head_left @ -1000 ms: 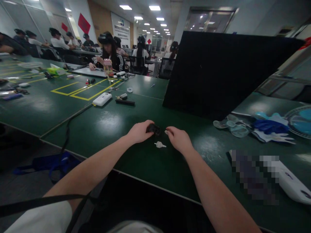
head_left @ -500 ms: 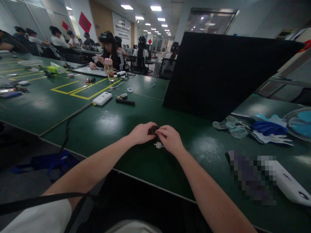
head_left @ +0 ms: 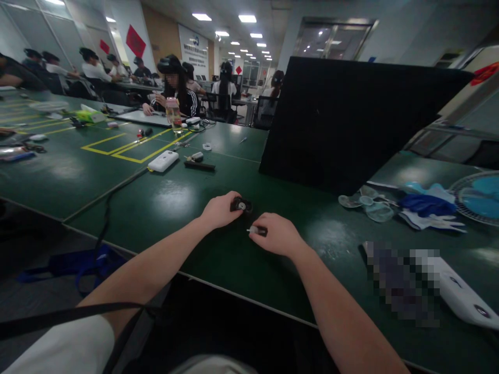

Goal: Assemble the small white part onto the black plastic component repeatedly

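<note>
Hand, left [head_left: 218,212]: one black part [head_left: 245,204] | hand, right [head_left: 281,234]: one white piece [head_left: 253,229]

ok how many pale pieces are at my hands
2: a round pale piece in the black part held by the left hand, another pale piece at the right hand. More may be hidden.

Black panel [head_left: 351,124] blocks way ahead-right; green tabletop [head_left: 234,265] open toward near edge.

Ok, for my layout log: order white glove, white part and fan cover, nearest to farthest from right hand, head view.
1. White part, at the fingertips of the right hand
2. White glove, off to the right
3. Fan cover, farther right
</note>
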